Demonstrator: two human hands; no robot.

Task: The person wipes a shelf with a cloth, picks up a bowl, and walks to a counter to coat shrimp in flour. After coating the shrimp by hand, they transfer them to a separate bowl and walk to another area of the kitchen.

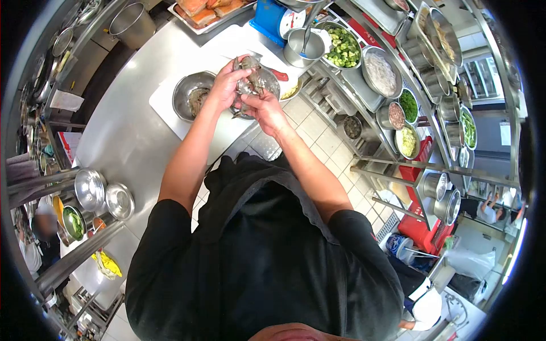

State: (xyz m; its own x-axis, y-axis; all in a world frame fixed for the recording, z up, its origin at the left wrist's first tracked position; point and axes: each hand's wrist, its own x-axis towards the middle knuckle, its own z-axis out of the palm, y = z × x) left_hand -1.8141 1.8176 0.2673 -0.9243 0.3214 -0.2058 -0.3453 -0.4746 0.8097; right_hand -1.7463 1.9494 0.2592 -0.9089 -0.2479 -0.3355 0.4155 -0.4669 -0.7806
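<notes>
Both hands are together above a white cutting board point(165, 109). My left hand point(226, 85) is closed around raw grey shrimp point(250, 73). Against the lower side of the same shrimp, my right hand point(266, 112) pinches with thumb and fingers; how many shrimp lie between the hands is hard to make out. Directly beneath is a metal bowl point(272, 84), largely covered by the hands. A second metal bowl point(181, 94) with more shrimp inside stands to the left, partly behind my left wrist. The red handle of a knife point(280, 75) shows beside the right bowl.
A tray of orange fish fillets point(200, 16) sits at the back. A blue scale point(267, 21) and a metal pot point(297, 50) stand back right. Bowls of cut green vegetables point(343, 48) and other ingredients line the right shelf. Upturned metal bowls point(90, 189) lie left.
</notes>
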